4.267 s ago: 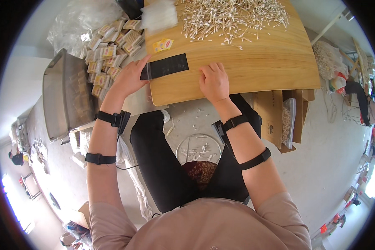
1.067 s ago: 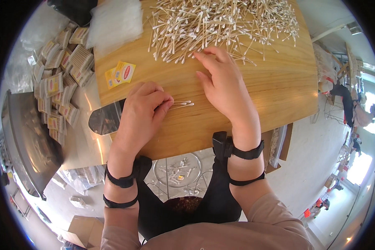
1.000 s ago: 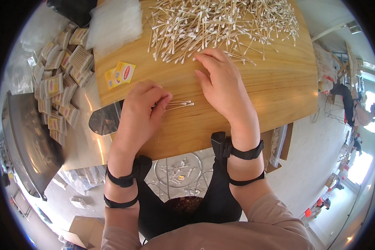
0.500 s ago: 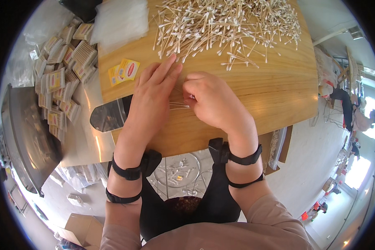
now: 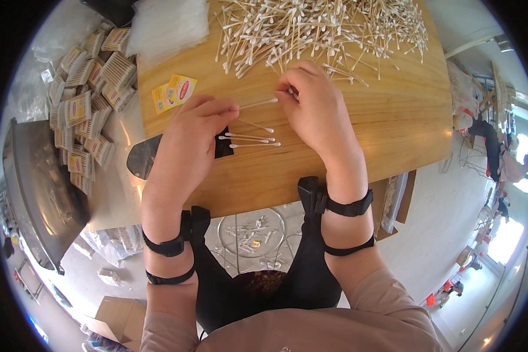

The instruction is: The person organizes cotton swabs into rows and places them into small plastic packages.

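Observation:
My left hand is closed, with thumb and fingertips pinching one end of a cotton swab that points right, just above the wooden table. My right hand is curled shut close to the swab's other end; a small white cotton tip shows between its fingers, the rest being hidden. Below the hands, several loose swabs lie roughly side by side. A dark, glossy flat piece runs under my left wrist, and its black end shows beside these swabs. The large heap of cotton swabs spreads beyond my right hand.
Yellow printed cards lie left of my left hand. A stack of clear plastic bags is at the table's far left corner. Filled swab packs are piled further left, by a metal bin. An open cardboard box stands on the floor.
My right hand has moved up and right, toward the heap. The left hand has drawn down and left and now pinches a swab, uncovering several swabs on the table.

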Motion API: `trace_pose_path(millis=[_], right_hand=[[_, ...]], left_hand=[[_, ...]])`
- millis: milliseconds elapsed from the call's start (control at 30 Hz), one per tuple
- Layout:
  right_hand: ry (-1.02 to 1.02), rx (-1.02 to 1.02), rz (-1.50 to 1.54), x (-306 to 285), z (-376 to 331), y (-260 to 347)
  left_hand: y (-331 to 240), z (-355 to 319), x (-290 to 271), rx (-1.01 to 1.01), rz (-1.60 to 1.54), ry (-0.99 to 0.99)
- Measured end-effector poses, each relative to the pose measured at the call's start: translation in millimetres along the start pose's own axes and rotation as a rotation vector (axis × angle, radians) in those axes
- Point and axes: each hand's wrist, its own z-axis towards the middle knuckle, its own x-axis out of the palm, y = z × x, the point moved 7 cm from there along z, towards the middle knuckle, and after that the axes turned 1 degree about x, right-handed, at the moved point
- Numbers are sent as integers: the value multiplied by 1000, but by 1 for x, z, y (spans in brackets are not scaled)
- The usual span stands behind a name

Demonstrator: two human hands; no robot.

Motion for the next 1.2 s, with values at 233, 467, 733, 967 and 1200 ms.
trace_pose_path(millis=[233,467,733,967,1200], right_hand=[[-3,126,97,-7,-2,-9],[41,208,148,-14,-6,-11],[146,36,217,14,-9,14],[-172,83,-139,-8,-2,-4],[-79,191,-135,-7,-4,-15]], left_hand=[[0,-4,-1,-29,-173,72],[3,-6,1,-72,-230,92],[8,3,3,-77,-204,-185],[6,3,11,-106,-135,-131],[1,3,15,-118,-110,-63]])
